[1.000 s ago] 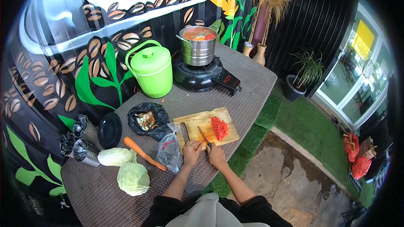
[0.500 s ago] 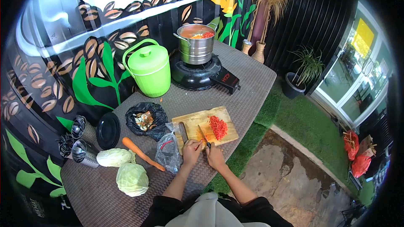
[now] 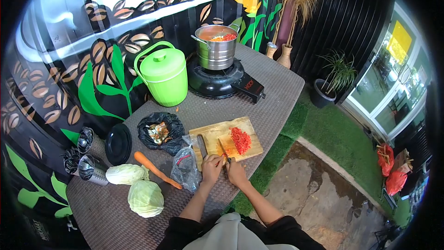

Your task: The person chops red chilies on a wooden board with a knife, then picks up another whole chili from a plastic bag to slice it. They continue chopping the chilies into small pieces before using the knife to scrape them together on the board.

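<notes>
Utensil holders (image 3: 95, 171) stood far left, count unclear; then came one black plate stack (image 3: 118, 144), one napa cabbage (image 3: 127, 174), one round cabbage (image 3: 145, 198), one carrot (image 3: 155, 167), one black bag (image 3: 175, 146) with scraps, one green lidded bucket (image 3: 164, 83), one clear bag (image 3: 186, 171). Left hand (image 3: 212, 169) was at the cutting board (image 3: 209, 133)'s near edge, fingers bunched; couldn't tell whether they gripped anything. One pot (image 3: 215, 55) sat on one stove (image 3: 210, 83) behind. Right hand (image 3: 237, 174) had fingers clamped on one knife (image 3: 223, 148), blade over the board; one chopped red pile (image 3: 240, 141) lay beyond. Bare table (image 3: 217, 108) separated board from stove; the board's right corner neared the table edge. Table was brown, woven-textured; mural wall (image 3: 69, 69) left, turf (image 3: 330, 134) right.
</notes>
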### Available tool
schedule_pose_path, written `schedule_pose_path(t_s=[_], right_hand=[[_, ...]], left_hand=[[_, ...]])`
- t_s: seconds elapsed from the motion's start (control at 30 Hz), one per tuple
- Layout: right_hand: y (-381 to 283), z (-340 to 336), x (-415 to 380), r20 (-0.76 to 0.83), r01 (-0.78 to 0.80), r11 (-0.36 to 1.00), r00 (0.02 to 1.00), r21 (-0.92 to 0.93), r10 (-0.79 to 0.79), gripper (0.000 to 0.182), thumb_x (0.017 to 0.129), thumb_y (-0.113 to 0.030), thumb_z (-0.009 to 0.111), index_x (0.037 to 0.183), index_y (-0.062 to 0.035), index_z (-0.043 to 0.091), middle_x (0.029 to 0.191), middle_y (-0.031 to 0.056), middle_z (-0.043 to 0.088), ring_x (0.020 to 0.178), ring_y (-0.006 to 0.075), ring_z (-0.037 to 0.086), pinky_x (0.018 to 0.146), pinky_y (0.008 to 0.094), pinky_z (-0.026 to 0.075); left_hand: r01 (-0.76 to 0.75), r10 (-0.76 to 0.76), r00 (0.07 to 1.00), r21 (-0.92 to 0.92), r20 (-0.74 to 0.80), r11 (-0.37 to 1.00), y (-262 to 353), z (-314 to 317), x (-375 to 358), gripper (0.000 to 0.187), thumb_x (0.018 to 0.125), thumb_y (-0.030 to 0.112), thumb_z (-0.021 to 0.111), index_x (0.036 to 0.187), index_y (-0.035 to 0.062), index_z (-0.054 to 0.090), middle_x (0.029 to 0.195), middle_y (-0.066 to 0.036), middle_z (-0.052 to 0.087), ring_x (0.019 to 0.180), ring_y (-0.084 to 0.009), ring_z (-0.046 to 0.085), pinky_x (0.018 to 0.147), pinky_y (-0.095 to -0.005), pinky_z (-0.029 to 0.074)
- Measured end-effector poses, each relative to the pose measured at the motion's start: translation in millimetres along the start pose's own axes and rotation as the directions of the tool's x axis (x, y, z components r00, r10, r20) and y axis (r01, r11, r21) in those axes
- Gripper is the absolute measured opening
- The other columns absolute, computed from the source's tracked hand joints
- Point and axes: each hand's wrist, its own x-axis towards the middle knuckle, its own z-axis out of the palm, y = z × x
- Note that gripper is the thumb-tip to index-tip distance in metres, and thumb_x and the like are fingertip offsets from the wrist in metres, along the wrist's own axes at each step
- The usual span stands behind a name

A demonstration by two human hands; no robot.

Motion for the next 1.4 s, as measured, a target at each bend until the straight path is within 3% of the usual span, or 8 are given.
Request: schedule_pose_path(t_s=[0.13,0.33,0.47,0.67,0.77,0.97,1.2,1.4], right_hand=[[4,6,17,-0.060,0.024,1.000,0.998,-0.015,-0.025,0.038,0.096,-0.031,0.042,0.104,0.0065,0.045,0.088,0.0339,0.061,0.087,0.0494,0.060,0.076,0.0551,0.047],[10,-2,23,0.092,0.095,0.995,0.991,-0.012,-0.093,0.039,0.097,-0.034,0.041,0.107,0.0039,0.045,0.091,0.0310,0.063,0.088,0.0468,0.062,0.078,0.0547,0.048],[4,9,13,-0.085,0.029,0.999,0.996,-0.043,-0.032,0.039,0.096,-0.032,0.044,0.108,0.0050,0.045,0.087,0.0326,0.062,0.086,0.0488,0.061,0.077,0.0539,0.048],[-1,-9,17,0.081,0.082,0.993,0.994,-0.086,-0.075,0.037,0.095,-0.033,0.045,0.107,0.0022,0.045,0.088,0.0306,0.063,0.085,0.0479,0.062,0.074,0.0547,0.049],[-3,-6,5,-0.080,0.028,0.997,0.996,-0.065,-0.033,0.038,0.095,-0.033,0.046,0.105,0.0034,0.047,0.085,0.0304,0.063,0.085,0.0465,0.062,0.073,0.0532,0.049],[19,-19,37,0.138,0.137,0.989,0.982,-0.058,-0.128,0.036,0.095,-0.031,0.046,0.102,0.0042,0.051,0.090,0.0312,0.062,0.087,0.0476,0.061,0.075,0.0522,0.048],[3,-6,9,-0.033,0.038,0.995,0.999,-0.097,-0.041,0.038,0.096,-0.034,0.044,0.105,0.0027,0.051,0.094,0.0284,0.064,0.089,0.0445,0.063,0.078,0.0526,0.049],[15,-17,21,0.101,0.104,0.990,0.990,-0.091,-0.095,0.039,0.096,-0.035,0.044,0.103,0.0030,0.050,0.091,0.0291,0.064,0.088,0.0447,0.063,0.076,0.0521,0.050]], left_hand=[[-0.023,0.023,1.000,-0.006,0.013,1.000,1,-2,-2,0.016,0.080,0.006,0.066,0.096,0.0025,0.072,0.087,-0.010,0.066,0.083,-0.0269,0.057,0.075,-0.0351,0.047],[-0.008,0.008,1.000,0.000,0.026,1.000,4,-6,-2,0.014,0.081,0.008,0.065,0.092,0.0048,0.073,0.087,-0.009,0.067,0.084,-0.0268,0.059,0.075,-0.0352,0.049],[-0.006,0.006,1.000,-0.028,0.013,1.000,-1,-2,-2,0.015,0.081,0.007,0.064,0.093,0.0043,0.073,0.088,-0.009,0.067,0.085,-0.0274,0.059,0.076,-0.0358,0.048],[-0.013,0.015,0.999,-0.065,0.033,0.998,-1,-7,-2,0.016,0.081,0.004,0.062,0.093,0.0028,0.072,0.090,-0.011,0.067,0.086,-0.0287,0.057,0.078,-0.0371,0.047],[0.005,-0.003,0.999,-0.057,0.038,0.998,-3,-3,-3,0.017,0.080,0.005,0.064,0.095,0.0039,0.073,0.091,-0.012,0.068,0.085,-0.0279,0.058,0.077,-0.0360,0.048],[0.004,-0.002,0.999,-0.063,0.037,0.998,2,-8,-3,0.017,0.080,0.002,0.063,0.095,0.0022,0.072,0.091,-0.014,0.068,0.085,-0.0289,0.057,0.078,-0.0361,0.047],[0.015,-0.014,1.000,-0.050,0.014,0.999,1,-3,0,0.014,0.081,0.004,0.063,0.092,0.0018,0.072,0.091,-0.012,0.067,0.087,-0.0292,0.056,0.079,-0.0367,0.046],[0.020,-0.020,1.000,-0.026,0.023,0.999,6,-6,0,0.013,0.082,0.006,0.062,0.090,0.0035,0.072,0.091,-0.010,0.067,0.089,-0.0289,0.056,0.081,-0.0368,0.046]])
